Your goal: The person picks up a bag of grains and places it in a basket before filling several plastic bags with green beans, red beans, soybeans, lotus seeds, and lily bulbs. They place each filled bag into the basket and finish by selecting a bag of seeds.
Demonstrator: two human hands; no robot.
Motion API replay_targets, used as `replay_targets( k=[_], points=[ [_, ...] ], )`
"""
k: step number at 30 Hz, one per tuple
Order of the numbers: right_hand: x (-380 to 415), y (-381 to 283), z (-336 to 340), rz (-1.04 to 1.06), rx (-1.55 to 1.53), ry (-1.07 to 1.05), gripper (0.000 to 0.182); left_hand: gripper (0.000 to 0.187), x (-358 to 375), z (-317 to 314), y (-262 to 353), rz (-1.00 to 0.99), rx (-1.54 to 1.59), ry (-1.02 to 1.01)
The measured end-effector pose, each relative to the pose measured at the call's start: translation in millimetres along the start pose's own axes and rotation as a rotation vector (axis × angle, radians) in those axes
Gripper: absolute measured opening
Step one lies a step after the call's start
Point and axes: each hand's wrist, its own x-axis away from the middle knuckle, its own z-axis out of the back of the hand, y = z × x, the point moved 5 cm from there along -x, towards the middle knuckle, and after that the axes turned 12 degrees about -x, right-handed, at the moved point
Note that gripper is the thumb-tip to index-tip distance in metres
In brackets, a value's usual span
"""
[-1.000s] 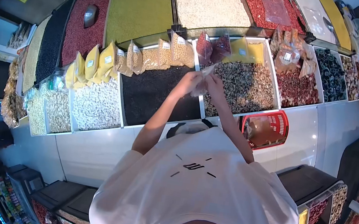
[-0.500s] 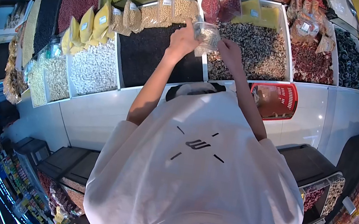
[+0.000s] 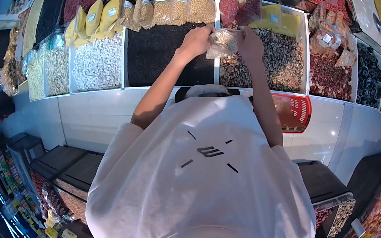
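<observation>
A clear plastic bag [image 3: 224,43] with pale grains or beans in it hangs between my two hands, over the divider of two bins. My left hand [image 3: 196,42] pinches its upper left corner. At the upper right side my right hand [image 3: 250,47] grips the bag, with its fingertips partly hidden. Below my left forearm lies a bin of black grain [image 3: 160,56]. Under my right hand is a bin of mottled dark and pale beans [image 3: 281,58]. Bags of yellowish beans [image 3: 200,7] and dark red bags [image 3: 229,7] stand just behind my hands.
A red shopping basket [image 3: 297,114] sits on the floor by the counter, right of my body. Yellow bags [image 3: 91,20] stand behind a bin of white pieces [image 3: 98,68] at left. Wrapped red packs [image 3: 327,38] rest on the red bin at right. Dark-topped display units [image 3: 62,163] stand behind me.
My right hand has shifted up along the bag's right side, and its back now faces up more. My left fingers have drawn in to the bag's corner. The bag has moved slightly right.
</observation>
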Motion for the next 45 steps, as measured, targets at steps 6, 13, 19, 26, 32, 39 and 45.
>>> replay_targets(
  k=[6, 13, 19, 26, 32, 39, 45],
  points=[
    [27, 4, 23, -0.067, -0.241, -0.062, 0.023, 0.027, 1, -7, -7, -0.026, 0.014, 0.070],
    [153, 54, 45, -0.443, -0.265, -0.273, 0.025, 0.024, 1, -4, -6, -0.007, 0.095, 0.000],
    [266, 47, 51, -0.686, -0.213, -0.201, 0.029, 0.024, 2, -6, -9, -0.033, 0.098, -0.050],
    [339, 26, 72, -1.090, -0.405, -0.224, 0.035, 0.024, 2, -14, -22, -0.103, 0.162, -0.011],
    [359, 67, 55, -1.284, -0.606, 0.017, 0.030, 0.026, 2, -17, -27, -0.145, 0.174, -0.003],
    [381, 152, -15, -1.186, -0.307, -0.321, 0.027, 0.026, -2, -15, -27, -0.159, 0.168, -0.035],
    [397, 119, -11, -1.373, -0.597, -0.249, 0.034, 0.026, -2, -17, -23, -0.159, 0.161, -0.071]
  ],
)
